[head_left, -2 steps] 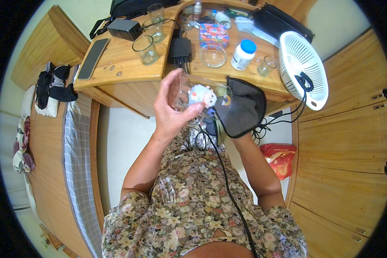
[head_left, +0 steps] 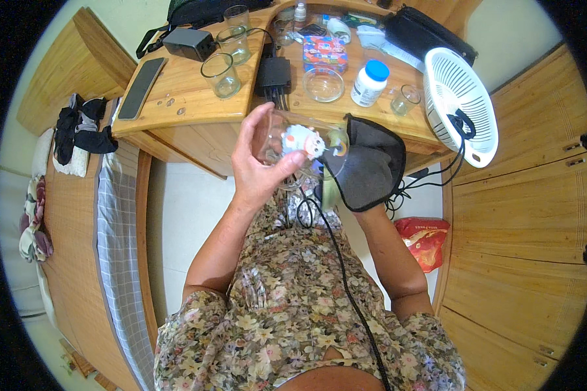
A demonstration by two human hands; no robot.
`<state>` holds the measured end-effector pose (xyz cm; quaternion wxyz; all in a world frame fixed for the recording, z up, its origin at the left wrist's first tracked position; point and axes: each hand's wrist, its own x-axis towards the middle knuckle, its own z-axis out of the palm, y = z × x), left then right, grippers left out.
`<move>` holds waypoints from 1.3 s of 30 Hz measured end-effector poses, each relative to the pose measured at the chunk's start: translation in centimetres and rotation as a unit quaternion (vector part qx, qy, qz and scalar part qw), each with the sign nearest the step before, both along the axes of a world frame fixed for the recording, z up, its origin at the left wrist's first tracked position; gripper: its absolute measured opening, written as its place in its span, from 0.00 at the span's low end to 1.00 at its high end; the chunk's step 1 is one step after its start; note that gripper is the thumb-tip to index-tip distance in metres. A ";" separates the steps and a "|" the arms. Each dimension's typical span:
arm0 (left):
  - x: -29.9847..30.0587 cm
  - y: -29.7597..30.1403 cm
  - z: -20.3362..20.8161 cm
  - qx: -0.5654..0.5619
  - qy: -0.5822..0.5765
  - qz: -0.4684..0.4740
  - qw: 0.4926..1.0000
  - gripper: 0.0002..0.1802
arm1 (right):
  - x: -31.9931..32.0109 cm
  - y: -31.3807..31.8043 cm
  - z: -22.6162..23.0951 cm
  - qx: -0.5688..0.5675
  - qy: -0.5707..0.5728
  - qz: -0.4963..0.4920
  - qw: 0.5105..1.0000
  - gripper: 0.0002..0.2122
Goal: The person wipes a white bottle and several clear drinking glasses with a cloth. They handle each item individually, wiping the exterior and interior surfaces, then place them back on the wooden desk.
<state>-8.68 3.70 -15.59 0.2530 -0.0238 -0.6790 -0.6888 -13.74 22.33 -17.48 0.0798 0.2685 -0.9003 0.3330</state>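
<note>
Tilted on its side in front of the desk edge is a clear drinking glass [head_left: 277, 140] with a cartoon sheep printed on its wall. My left hand [head_left: 261, 163] is closed around it, thumb across the near side and fingers on the far side. Against the glass's right end lies a dark grey cloth [head_left: 372, 163] with black edging. It covers my right hand, of which only the wrist shows below; the fingers are hidden. A light green patch [head_left: 331, 192] shows under the glass, too hidden to name.
On the desk [head_left: 182, 98] stand several glasses [head_left: 222, 78], a glass bowl [head_left: 323, 86], a blue-capped white bottle [head_left: 370, 83], a patterned tin [head_left: 325, 53], a phone [head_left: 141, 89] and a white basket [head_left: 460, 107]. A black cord [head_left: 346, 267] hangs down my front. A red bag [head_left: 424, 241] lies at right.
The glass has turned slightly in my left hand and moved a touch left. The dark grey cloth has shifted slightly right and down with my right hand.
</note>
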 end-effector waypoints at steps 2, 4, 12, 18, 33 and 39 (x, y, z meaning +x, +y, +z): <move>-0.2 -0.6 -0.1 0.031 -0.031 -0.012 0.999 0.46 | 0.3 0.4 2.1 0.086 0.131 0.061 0.986 0.12; -0.3 -0.7 -0.4 0.068 -0.044 -0.019 0.997 0.41 | 0.2 0.3 3.2 0.057 0.166 0.096 0.980 0.14; -0.6 -0.7 0.0 0.122 -0.063 -0.108 0.985 0.50 | 0.2 2.9 -1.1 -0.509 -0.443 0.364 0.642 0.22; -0.4 -0.5 1.2 0.123 -0.057 -0.126 0.983 0.51 | 1.7 3.6 0.5 -0.582 -0.615 0.274 0.457 0.23; -0.5 -0.8 0.2 0.100 0.021 -0.185 0.977 0.62 | 3.9 0.6 1.9 -0.634 -0.404 0.084 0.654 0.13; 0.5 -1.8 1.8 0.131 -0.175 -0.214 0.952 0.52 | 2.9 2.1 0.5 -0.281 -0.137 0.061 0.948 0.09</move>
